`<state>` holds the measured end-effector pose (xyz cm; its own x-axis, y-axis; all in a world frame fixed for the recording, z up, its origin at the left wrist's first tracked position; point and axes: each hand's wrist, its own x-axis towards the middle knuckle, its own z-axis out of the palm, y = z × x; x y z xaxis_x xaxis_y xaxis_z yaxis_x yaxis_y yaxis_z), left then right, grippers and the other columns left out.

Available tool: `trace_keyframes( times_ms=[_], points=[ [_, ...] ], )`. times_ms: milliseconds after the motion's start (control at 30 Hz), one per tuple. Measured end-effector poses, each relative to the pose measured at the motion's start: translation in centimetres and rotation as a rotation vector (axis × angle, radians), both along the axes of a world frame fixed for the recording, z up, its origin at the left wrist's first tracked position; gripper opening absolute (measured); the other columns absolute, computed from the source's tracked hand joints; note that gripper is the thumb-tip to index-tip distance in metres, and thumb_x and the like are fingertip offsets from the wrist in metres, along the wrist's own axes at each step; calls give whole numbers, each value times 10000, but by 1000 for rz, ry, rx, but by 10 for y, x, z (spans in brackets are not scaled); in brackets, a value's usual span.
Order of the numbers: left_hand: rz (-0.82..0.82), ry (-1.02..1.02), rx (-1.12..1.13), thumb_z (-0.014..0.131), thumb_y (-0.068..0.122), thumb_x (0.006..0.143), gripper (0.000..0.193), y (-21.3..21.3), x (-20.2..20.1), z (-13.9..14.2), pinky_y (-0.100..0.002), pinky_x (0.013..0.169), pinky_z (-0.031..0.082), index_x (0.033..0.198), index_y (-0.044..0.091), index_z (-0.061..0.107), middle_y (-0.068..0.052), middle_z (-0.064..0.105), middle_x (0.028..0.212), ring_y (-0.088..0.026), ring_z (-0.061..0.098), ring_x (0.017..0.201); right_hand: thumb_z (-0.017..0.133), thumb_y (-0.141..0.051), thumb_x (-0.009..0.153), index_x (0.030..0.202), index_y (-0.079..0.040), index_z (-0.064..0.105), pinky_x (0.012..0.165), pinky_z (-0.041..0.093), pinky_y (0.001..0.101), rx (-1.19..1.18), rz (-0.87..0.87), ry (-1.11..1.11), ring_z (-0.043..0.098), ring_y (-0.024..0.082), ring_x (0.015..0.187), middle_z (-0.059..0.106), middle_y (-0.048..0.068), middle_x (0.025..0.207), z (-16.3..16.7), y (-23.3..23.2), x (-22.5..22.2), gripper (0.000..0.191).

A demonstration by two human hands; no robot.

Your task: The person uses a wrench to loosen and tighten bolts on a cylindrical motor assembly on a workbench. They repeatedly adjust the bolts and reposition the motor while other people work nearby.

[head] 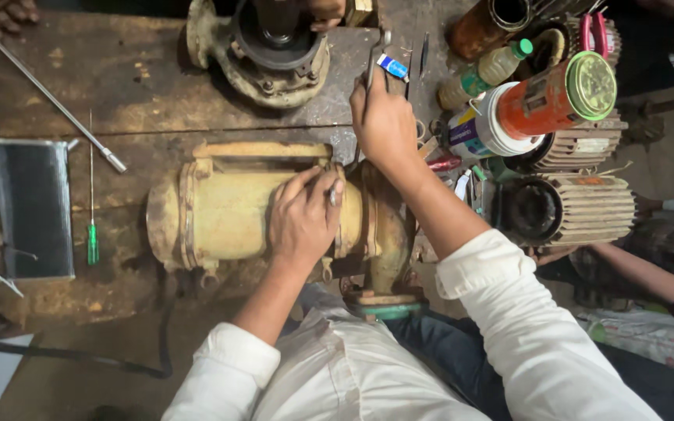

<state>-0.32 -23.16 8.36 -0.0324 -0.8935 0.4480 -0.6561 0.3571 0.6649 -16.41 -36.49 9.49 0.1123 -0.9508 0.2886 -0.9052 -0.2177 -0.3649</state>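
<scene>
A yellow, rusty pump body (220, 206) lies on its side on the worn wooden bench (118, 93). My left hand (302, 218) rests on top of it near the flange and pinches a small metal piece between thumb and fingers. My right hand (384, 121) reaches past the pump and grips the handle of a metal wrench (374, 58) that points away from me. Both arms wear white sleeves rolled up.
A second pump housing (267, 51) stands at the back, another person's fingers on it. A green screwdriver (92, 234), a long rod (56, 101) and a dark metal plate (33, 206) lie at the left. Cans, a bottle (485, 74) and finned motor casings (579, 206) crowd the right.
</scene>
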Motion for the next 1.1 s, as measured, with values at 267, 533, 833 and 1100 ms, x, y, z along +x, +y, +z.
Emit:
trace_keyframes(
  times_ms=[267, 533, 833, 1100],
  points=[
    [-6, -23, -112, 610, 255, 1029, 233, 7, -3, -1, -489, 938, 498, 1119, 66, 712, -150, 742, 1031, -328, 671, 1087, 573, -289, 1060, 1092, -35, 574, 649, 485, 616, 38, 103, 68, 624, 522, 673, 656, 295, 718, 46, 22, -11, 256],
    [13, 25, -76, 628, 295, 1024, 260, 13, -1, -2, -489, 881, 498, 1092, 58, 711, -145, 733, 998, -347, 668, 999, 618, -247, 1066, 988, -42, 560, 570, 467, 520, -292, 160, 89, 622, 413, 654, 627, 181, 718, 68, 81, -14, 227],
    [-64, 81, -30, 601, 327, 1051, 341, 17, 4, 8, -484, 938, 496, 1206, 38, 694, -165, 729, 1088, -362, 661, 1066, 598, -263, 1065, 998, -48, 585, 623, 490, 532, -145, 74, 62, 636, 435, 695, 632, 205, 732, 45, 113, -9, 226],
    [-118, 88, -40, 535, 293, 1071, 329, 13, 0, 14, -504, 963, 476, 1249, 38, 646, -218, 654, 1326, -419, 622, 1161, 586, -197, 1047, 1082, -39, 587, 691, 518, 496, -240, 74, -185, 656, 446, 804, 678, 220, 894, 53, 160, 7, 162]
  ],
)
